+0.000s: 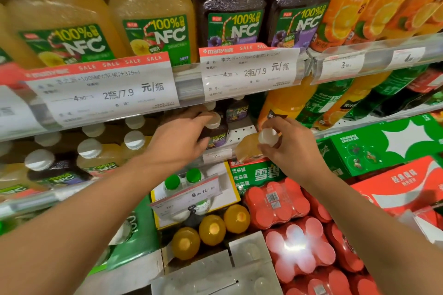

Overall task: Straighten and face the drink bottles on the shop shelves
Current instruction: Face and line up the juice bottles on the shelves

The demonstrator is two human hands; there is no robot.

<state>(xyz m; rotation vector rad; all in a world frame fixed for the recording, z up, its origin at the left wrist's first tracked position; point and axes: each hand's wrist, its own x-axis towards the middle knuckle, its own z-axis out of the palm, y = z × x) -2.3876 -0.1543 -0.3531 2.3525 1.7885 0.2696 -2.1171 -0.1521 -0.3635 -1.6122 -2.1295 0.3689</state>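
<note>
My left hand grips a dark grape NFC juice bottle with a white cap, standing upright on the second shelf. My right hand holds a pale yellow apple juice bottle by its white cap, tilted toward me at the shelf's front edge. Further yellow and dark NFC bottles stand to the left on the same shelf. On the top shelf, yellow NFC bottles and dark ones face forward.
Sale price tags hang along the top shelf rail. Orange juice bottles fill the upper right. Below lie green Sprite cartons, red can packs, orange-capped bottles and a grey tray.
</note>
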